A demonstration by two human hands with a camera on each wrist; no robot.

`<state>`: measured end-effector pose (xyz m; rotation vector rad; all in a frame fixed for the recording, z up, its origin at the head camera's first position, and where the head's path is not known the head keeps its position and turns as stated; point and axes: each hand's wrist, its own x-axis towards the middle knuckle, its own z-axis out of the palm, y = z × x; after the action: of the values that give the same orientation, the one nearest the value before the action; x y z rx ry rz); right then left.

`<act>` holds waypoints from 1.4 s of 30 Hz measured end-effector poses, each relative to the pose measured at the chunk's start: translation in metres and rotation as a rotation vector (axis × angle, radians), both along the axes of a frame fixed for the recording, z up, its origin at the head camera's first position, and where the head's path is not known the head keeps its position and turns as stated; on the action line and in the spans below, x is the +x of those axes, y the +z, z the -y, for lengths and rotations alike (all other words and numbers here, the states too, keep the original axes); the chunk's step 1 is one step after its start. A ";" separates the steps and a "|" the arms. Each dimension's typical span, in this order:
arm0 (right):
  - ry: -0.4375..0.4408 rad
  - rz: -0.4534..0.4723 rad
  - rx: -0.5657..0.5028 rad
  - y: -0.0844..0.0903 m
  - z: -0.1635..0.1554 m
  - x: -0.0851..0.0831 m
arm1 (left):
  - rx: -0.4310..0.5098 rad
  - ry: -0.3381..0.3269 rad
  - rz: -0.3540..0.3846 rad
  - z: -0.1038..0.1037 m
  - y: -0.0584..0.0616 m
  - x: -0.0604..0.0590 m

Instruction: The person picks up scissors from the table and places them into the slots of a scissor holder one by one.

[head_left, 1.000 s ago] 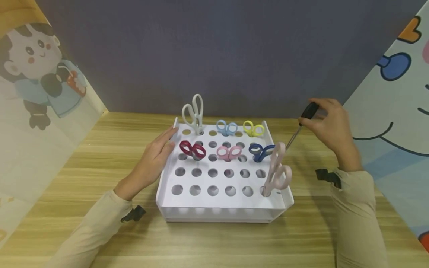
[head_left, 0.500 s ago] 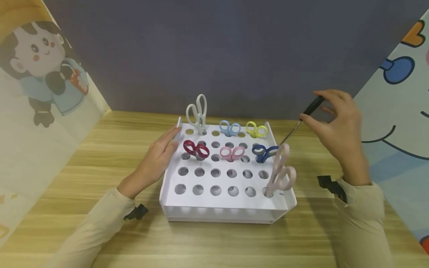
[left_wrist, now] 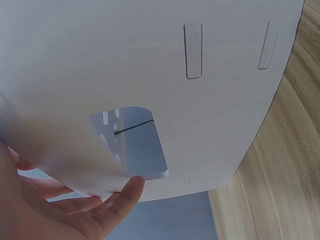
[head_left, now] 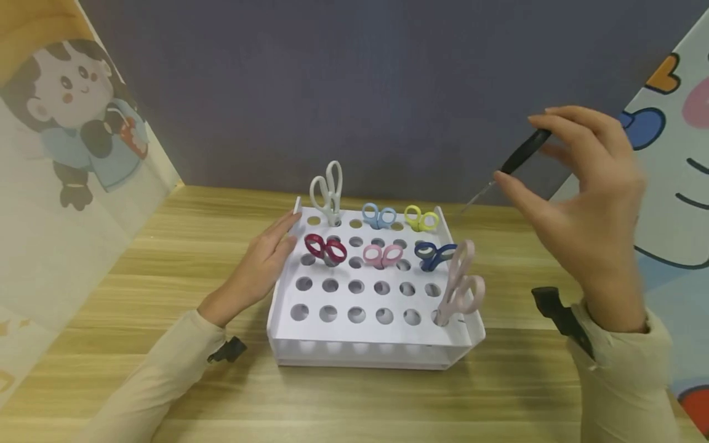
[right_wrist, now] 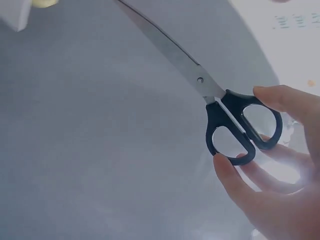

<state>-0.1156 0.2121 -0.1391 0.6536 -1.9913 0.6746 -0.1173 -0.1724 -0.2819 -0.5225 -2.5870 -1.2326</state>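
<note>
In the head view my right hand (head_left: 592, 191) holds a pair of black-handled scissors (head_left: 523, 152) in the air right of the rack, blades slanting down and left. The right wrist view shows the scissors (right_wrist: 200, 80) closed, with thumb and fingers pinching the outer edges of the handle loops. My left hand (head_left: 255, 267) grips the upper left side panel of a white scissors rack (head_left: 365, 333). Seen from the left wrist, its fingers (left_wrist: 122, 202) lie against the outer face of that panel (left_wrist: 220, 125), close to a cutout.
Standing in the rack's holes are white scissors (head_left: 329, 200), light blue (head_left: 379, 216), yellow (head_left: 421, 219), red (head_left: 325, 248), pink (head_left: 382, 255), navy (head_left: 434, 255) and large pale pink scissors (head_left: 458, 289). A dark wall (head_left: 354, 92) rises behind the wooden table (head_left: 194, 246).
My right hand has risen and moved right, lifting the black-handled scissors away from the rack's right side. My left hand keeps its hold on the rack, which stays in place.
</note>
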 end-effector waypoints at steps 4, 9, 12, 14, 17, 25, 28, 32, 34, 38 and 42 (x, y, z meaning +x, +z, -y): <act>0.044 -0.075 -0.024 0.010 0.017 0.016 | 0.007 -0.005 0.001 0.001 -0.001 0.000; 0.097 -0.132 0.013 0.014 0.031 0.029 | 0.009 -0.009 0.000 0.001 -0.002 -0.001; 0.169 -0.143 0.018 0.013 0.043 0.037 | 0.009 -0.009 0.002 0.000 -0.001 0.000; 0.228 -0.149 0.019 0.008 0.053 0.043 | 0.008 -0.006 0.009 -0.001 -0.001 0.000; 0.299 -0.145 0.049 0.001 0.073 0.057 | 0.008 -0.005 0.017 -0.001 -0.001 0.001; 0.449 -0.049 0.125 -0.022 0.115 0.083 | 0.003 0.008 0.010 -0.001 0.001 0.003; 0.456 0.026 0.151 -0.032 0.122 0.083 | -0.004 0.013 0.005 -0.001 0.000 0.002; 0.468 0.092 0.192 -0.051 0.127 0.077 | -0.005 0.012 0.004 -0.001 -0.001 0.001; 0.474 0.105 0.223 -0.063 0.129 0.073 | -0.006 0.009 0.000 -0.001 0.000 0.002; 0.482 0.108 0.302 -0.089 0.133 0.070 | -0.010 0.008 -0.005 -0.001 0.000 0.002; 0.447 0.094 0.388 -0.115 0.137 0.071 | -0.014 0.012 -0.003 -0.001 0.000 0.001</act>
<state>-0.0450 0.0751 -0.2541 1.3496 -2.1004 0.5853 -0.1159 -0.1712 -0.2819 -0.5102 -2.5937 -1.2097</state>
